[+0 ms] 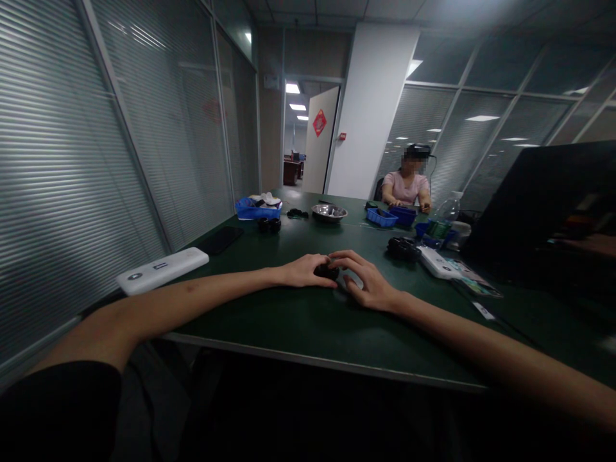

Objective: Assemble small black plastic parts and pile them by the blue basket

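My left hand (305, 271) is closed around a small dark rounded object (326, 271) just above the green table. What kind of thing it is, I cannot make out. From the right, my right hand (366, 280) reaches over with curved, spread fingers. Its fingertips are at the upper edge of the dark object and seem to touch it, while its thumb stays apart. Beyond the hands stands a round metal bowl (329, 214) with small items in it.
A white power bank (163, 269) and a dark phone-like slab (221, 240) lie left. Behind are a filled blue basket (245, 210) and small black round items (268, 224). Right are a black cable coil (403, 249), blue trays (382, 219) and a bottle (440, 221). A person (405, 187) sits across.
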`<state>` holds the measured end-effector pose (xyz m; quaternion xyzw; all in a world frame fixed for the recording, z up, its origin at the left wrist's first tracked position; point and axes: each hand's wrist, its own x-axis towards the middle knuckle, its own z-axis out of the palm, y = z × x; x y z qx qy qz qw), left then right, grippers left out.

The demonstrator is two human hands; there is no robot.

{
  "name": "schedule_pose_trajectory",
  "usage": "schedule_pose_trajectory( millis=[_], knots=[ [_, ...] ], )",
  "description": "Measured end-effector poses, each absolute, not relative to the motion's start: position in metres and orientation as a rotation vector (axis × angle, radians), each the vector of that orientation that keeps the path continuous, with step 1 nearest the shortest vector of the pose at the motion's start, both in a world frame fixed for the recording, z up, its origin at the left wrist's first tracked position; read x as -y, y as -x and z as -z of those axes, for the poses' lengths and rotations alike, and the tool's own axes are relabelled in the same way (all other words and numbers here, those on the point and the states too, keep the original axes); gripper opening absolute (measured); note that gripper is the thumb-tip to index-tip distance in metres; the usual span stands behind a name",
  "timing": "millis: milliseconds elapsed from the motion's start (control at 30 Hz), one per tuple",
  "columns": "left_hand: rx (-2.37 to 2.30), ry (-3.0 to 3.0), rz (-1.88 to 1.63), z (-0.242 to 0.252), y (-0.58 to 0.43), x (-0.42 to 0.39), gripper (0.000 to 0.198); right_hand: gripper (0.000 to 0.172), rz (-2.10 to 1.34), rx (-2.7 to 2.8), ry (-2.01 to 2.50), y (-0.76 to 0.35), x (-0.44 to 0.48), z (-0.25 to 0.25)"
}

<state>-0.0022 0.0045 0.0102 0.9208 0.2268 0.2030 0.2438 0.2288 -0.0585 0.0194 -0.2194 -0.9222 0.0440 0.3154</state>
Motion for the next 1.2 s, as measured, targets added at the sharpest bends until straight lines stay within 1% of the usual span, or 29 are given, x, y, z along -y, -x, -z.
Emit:
schedule_pose_trajectory(
  millis=[333, 633, 900, 1200],
  knots=[
    [-0.577, -2.535, -0.559, -0.0084, 0.0028, -0.0082, 0.051, 0.031, 0.051, 2.417, 0.715, -0.2286, 0.0539, -0.0157],
    [-0.594, -2.546, -0.568, -0.0064, 0.0023, -0.0098, 0.047, 0.025, -0.001, 2.415, 0.663, -0.2269, 0.0547, -0.0172],
    [-0.559, -2.475, -0.564, -0.0101, 0.0024, -0.0062, 0.046, 0.030, -0.045, 2.446, 0.633, -0.2296, 0.0538, -0.0181],
    [-0.445, -2.364, -0.579, -0.0084, 0.0049, -0.0108, 0.051, 0.021, -0.083, 2.396, 0.662, -0.2329, 0.0509, -0.0128]
  ],
)
